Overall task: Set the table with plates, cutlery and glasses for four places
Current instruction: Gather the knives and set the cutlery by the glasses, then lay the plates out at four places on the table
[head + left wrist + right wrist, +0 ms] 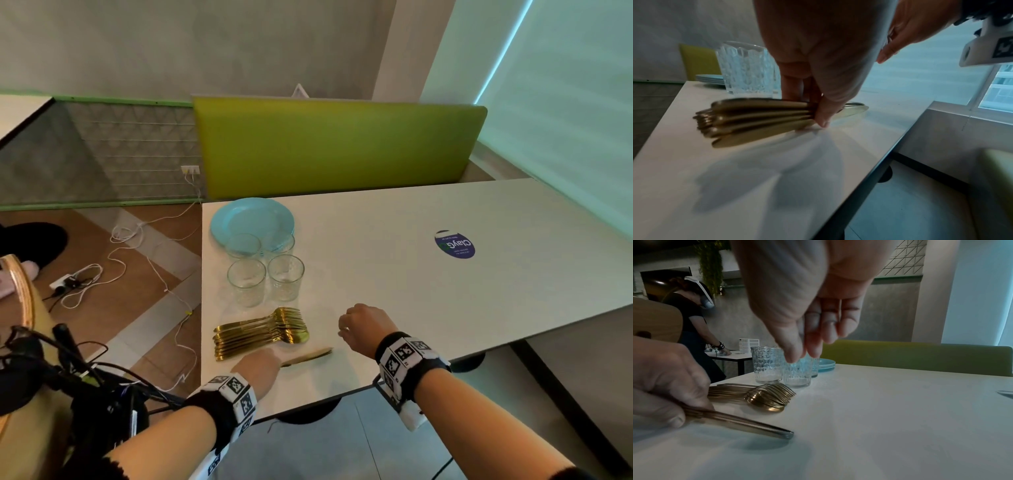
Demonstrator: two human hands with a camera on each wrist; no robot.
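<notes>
Low in the centre of the head view, the left hand (258, 365) is closed round a small bundle of gold knives (308, 357), their blades sticking out to the right across the white table (394, 274); the right wrist view shows the fingers (674, 402) curled over the handles and the blade tips just above the surface. Right of it, the right hand (364, 327) hovers over bare tabletop with its fingers loosely bent downward, grasping nothing. This looks like the cutlery step at its very start: nothing has been laid at any place yet, and the next move probably calls for carrying the knives away from the pile and setting one down per place, which means separating them from the bundle. Just above the left hand lies the remaining heap of gold forks and spoons (263, 332); the pieces overlap too much to count. Further up stand four clear glasses (246, 286) in a two-by-two cluster, and behind them, toward the upper left of the table, a stack of blue plates (251, 219), about four by the edges seen in the right wrist view.
</notes>
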